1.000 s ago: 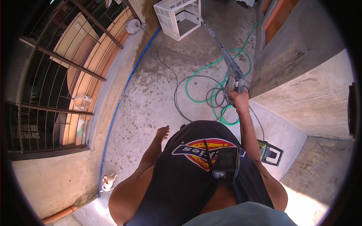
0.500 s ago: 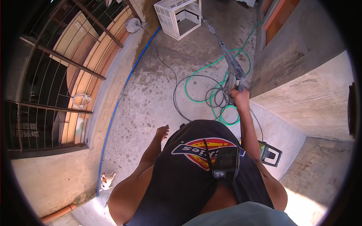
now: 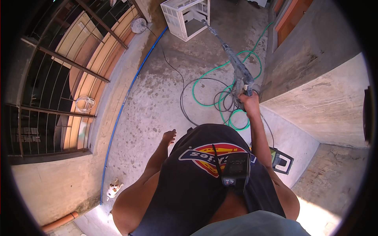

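Note:
My right hand (image 3: 250, 103) is closed around the grip of a long grey pressure washer gun (image 3: 238, 66). Its wand stretches forward and to the left, and the tip overlaps the open front of a white box-like cabinet frame (image 3: 182, 19). Whether the tip touches the frame I cannot tell; no spray is visible. At my left side hangs my left hand (image 3: 169, 137), empty, its fingers loosely bent and a little apart. Beneath the gun, a green hose (image 3: 195, 91) and a dark hose (image 3: 182, 103) lie in loops on the concrete.
Along the left wall, under a barred window (image 3: 59, 78), runs a blue pipe (image 3: 125, 103). A small white and brown dog (image 3: 113, 188) is at lower left. Beside my right arm stands a green and black machine (image 3: 282, 160). A concrete wall (image 3: 315, 90) rises at right.
The wand's tip has swung slightly left, from the cabinet's right edge to across its opening. My right hand shifted a little with it. The dog has moved slightly and turned its head.

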The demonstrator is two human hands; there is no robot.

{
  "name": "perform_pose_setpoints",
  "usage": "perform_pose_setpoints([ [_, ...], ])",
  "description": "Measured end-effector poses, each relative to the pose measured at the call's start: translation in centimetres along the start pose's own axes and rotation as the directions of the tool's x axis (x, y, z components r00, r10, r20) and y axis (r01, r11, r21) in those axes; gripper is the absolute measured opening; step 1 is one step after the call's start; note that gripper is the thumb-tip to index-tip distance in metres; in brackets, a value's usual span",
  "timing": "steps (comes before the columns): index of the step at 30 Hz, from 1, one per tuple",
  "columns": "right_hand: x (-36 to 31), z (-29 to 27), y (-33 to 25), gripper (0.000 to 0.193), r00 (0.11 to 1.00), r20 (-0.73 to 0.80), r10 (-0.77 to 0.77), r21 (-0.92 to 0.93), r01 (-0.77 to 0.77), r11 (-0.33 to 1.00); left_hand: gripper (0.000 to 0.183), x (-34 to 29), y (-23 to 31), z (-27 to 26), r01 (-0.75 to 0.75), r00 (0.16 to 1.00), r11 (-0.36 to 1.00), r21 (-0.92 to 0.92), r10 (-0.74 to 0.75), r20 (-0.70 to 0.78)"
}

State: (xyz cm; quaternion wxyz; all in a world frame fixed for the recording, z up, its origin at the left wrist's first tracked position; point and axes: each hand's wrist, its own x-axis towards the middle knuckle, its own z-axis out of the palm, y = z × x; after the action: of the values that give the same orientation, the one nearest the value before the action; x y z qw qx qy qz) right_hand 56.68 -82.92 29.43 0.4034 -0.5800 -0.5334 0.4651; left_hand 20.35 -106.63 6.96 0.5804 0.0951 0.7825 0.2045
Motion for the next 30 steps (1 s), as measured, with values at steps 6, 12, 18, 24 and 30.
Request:
perform_pose_setpoints([
  [6, -0.3, 0.2, -0.3, 0.014, 1.0, 0.023, 0.004, 0.003, -0.004, 1.0, 0.041, -0.2, 0.1, 0.4, -0.025, 1.0, 1.0, 0.005, 0.025, -0.003],
  [12, -1.1, 0.2, -0.3, 0.013, 0.998, 0.052, 0.031, 0.012, -0.032, 0.999, 0.041, -0.7, 0.3, 0.3, 0.001, 1.0, 1.0, 0.01, -0.001, -0.014],
  [18, -2.4, 0.3, -0.6, 0.014, 0.996, 0.083, 0.024, -0.032, -0.022, 0.999, 0.039, 0.0, -0.5, 0.4, 0.006, 1.0, 1.0, 0.003, -0.006, -0.001],
  [24, -2.6, 0.9, 0.1, 0.01, 0.987, 0.158, 0.032, -0.042, -0.026, 0.999, 0.039, -0.1, -0.1, 0.9, -0.002, 1.0, 1.0, 0.014, 0.002, 0.007],
  [30, -2.9, 1.9, -1.0, 0.013, 0.986, 0.17, 0.0, -0.049, 0.009, 0.999, 0.04, -0.5, -0.1, 1.0, 0.008, 1.0, 1.0, -0.003, -0.008, -0.004],
])
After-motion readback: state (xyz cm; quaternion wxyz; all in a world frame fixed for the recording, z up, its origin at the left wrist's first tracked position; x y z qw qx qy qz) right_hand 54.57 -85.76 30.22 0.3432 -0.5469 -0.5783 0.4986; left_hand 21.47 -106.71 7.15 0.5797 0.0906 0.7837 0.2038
